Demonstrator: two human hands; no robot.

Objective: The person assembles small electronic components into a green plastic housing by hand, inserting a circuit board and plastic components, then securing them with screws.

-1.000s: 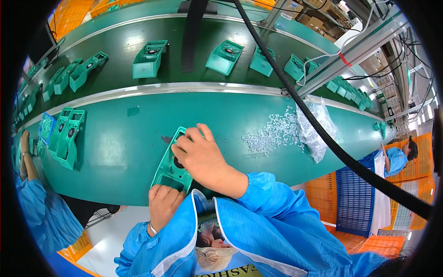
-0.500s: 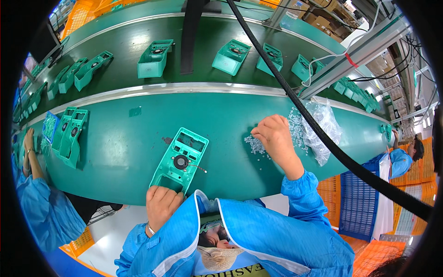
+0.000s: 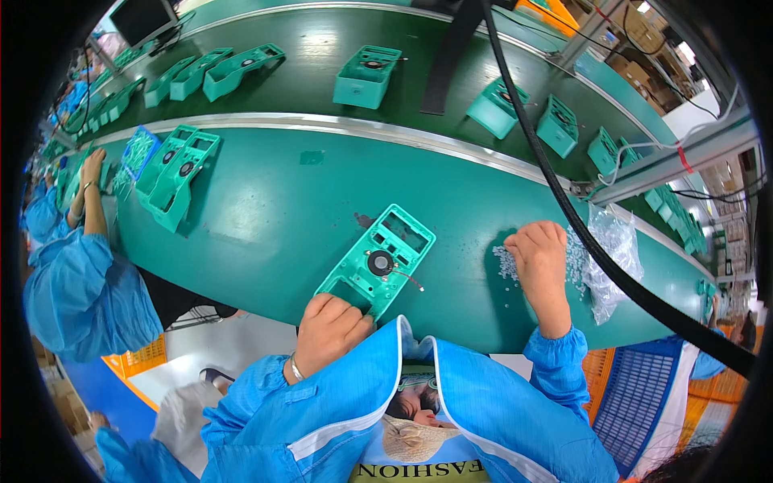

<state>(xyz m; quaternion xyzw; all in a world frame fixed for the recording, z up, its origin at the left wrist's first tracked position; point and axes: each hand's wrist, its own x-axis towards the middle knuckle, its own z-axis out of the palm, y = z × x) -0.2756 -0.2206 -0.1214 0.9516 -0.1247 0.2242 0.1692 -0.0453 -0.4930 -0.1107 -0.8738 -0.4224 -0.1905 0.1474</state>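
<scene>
A green plastic housing lies on the workbench in front of me, slightly slanted. A round black fan sits in it, with a short wire and a small plug reaching off its right side. My left hand is closed over the housing's near end. To the right, my right hand hovers at a scatter of small clear pieces, its fingers pinched together. Whatever those fingertips may hold is hidden. Beside that hand lies a crumpled clear plastic bag.
Two more green housings and a blue tray of green strips are at the left, near a co-worker's hand. A belt behind the bench carries several housings. A black cable hangs across the right side.
The view has swung left, so the bench and everything on it sit farther right in the picture. My left hand stays on the housing, and my right stays pinched by the small pieces.
</scene>
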